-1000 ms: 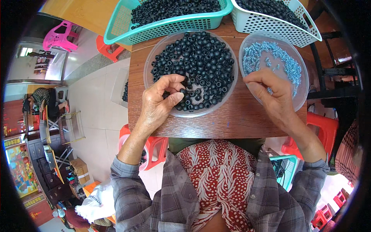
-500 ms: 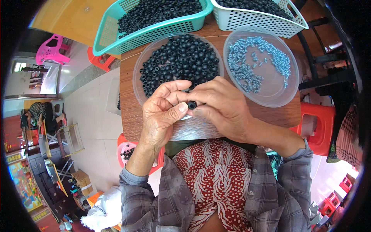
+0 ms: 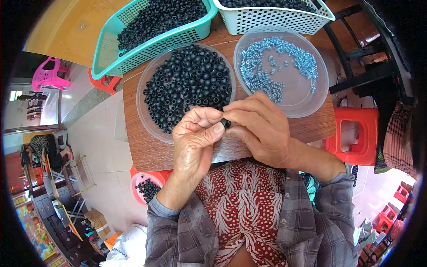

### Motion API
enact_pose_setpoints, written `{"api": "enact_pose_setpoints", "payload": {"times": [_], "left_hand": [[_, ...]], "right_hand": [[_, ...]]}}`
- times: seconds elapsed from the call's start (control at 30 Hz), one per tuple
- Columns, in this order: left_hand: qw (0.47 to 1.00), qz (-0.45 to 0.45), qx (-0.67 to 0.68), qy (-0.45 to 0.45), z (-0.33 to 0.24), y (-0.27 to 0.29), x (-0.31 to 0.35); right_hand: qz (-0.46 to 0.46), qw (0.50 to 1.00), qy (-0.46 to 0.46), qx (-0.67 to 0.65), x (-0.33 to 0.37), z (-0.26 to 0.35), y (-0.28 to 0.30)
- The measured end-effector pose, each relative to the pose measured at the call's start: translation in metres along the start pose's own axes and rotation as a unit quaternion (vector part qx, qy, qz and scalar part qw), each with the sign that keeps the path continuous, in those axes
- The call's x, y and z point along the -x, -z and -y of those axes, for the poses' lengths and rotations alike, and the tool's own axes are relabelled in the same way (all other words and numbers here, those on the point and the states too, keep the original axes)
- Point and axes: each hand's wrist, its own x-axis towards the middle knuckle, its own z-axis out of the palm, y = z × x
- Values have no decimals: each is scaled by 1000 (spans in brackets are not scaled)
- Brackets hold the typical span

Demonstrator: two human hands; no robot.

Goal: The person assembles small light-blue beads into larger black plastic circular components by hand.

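Note:
A small round hollow black plastic piece (image 3: 226,123) is pinched between my two hands, above the near part of the table. My left hand (image 3: 195,138) is closed, its thumb and forefinger against the piece's left side. From the right, my right hand (image 3: 262,127) closes its thumb and fingers on the same piece; whether a smaller part sits between those fingertips is hidden. Just beyond my left hand stands a clear round tub (image 3: 141,100) of many such black pieces. Past my right hand, another clear tub (image 3: 307,105) contains tiny bluish metallic pieces.
A teal basket (image 3: 153,52) and a white basket (image 3: 271,22), both with black pieces, stand at the wooden table's (image 3: 133,133) far side. Below its left edge, a pink bowl (image 3: 138,192) with black pieces rests on a red stool. Another red stool (image 3: 351,135) is at right.
The view has shifted, so the tubs and baskets appear further left. Both hands still pinch the black piece, which now appears tilted, and they sit nearer the table's front edge.

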Motion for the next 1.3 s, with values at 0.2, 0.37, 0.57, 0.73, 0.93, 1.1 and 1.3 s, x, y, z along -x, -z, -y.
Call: {"api": "enact_pose_setpoints", "payload": {"times": [0.2,0.37,0.57,0.73,0.93,1.1,1.3], "left_hand": [[998,14,24,48,14,-10,4],[996,26,30,82,30,-9,7],[991,45,-17,122,43,-19,6],[986,46,-9,159,51,-16,7],[987,41,-13,155,54,-11,5],[986,48,-19,161,56,-4,3],[990,62,-13,128,59,-2,4]], "right_hand": [[-10,999,-17,25,13,6,16],[-7,999,-17,45,28,7,26],[15,979,-126,162,32,-29,77],[9,948,-214,234,23,-93,107],[86,931,-164,313,11,-114,97],[132,937,-182,266,13,-107,86],[171,931,-231,226,16,-94,100]]}}
